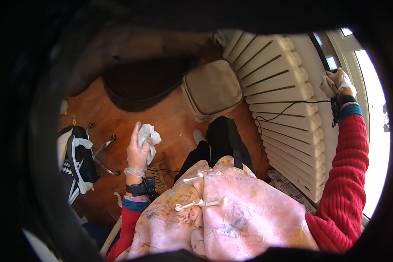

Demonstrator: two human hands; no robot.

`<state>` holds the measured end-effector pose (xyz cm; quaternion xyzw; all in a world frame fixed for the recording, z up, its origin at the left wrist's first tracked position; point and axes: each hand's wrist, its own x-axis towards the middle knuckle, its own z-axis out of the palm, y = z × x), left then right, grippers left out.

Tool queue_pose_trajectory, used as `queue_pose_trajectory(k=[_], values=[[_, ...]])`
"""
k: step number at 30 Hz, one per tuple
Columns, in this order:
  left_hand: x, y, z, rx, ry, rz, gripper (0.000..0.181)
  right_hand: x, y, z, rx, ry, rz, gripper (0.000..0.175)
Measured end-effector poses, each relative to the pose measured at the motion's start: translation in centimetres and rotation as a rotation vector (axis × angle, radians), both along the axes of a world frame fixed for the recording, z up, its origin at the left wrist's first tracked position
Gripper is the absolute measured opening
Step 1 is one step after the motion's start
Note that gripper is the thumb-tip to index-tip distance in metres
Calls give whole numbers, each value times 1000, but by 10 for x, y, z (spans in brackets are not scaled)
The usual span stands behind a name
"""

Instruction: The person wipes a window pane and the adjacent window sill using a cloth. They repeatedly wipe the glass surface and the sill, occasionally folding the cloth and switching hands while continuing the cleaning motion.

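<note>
My left hand (137,154), in a thin clear glove, is held out over the wooden floor. Between its thumb and fingers is a crumpled white cloth (151,136), perhaps a wipe. At the far right my right hand (342,80), also gloved, grips a pale folded cloth (327,85) beside the window frame. That hand is at the near end of a dark, shiny-faced panel (324,54), and whether it touches the panel is hard to tell. A black cable (291,104) runs from a device on my right wrist across the white radiator (275,88).
A square beige-topped stool (215,87) stands against the radiator. Beyond it lies a dark rounded mat or furniture piece (144,85). To the left is an office chair (80,157) with metal legs. Newspapers (291,190) lie at the radiator's foot, near a bright window (373,137).
</note>
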<state>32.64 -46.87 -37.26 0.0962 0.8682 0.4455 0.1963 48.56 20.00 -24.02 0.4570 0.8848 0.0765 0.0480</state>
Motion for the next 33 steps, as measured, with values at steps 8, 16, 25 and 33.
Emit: queue_pose_trajectory(k=[8, 16, 25, 33], values=[[0, 10, -2, 61, 4, -15, 62, -6, -13, 17, -209, -98, -148, 63], [-2, 7, -9, 39, 2, -20, 63, 4, 1, 0, -27, 4, -27, 57], [11, 11, -5, 40, -50, 46, 62, -1, -12, 12, -97, 39, -59, 62], [14, 17, -5, 113, -14, 49, 62, 0, -13, 17, -107, 14, -26, 63]])
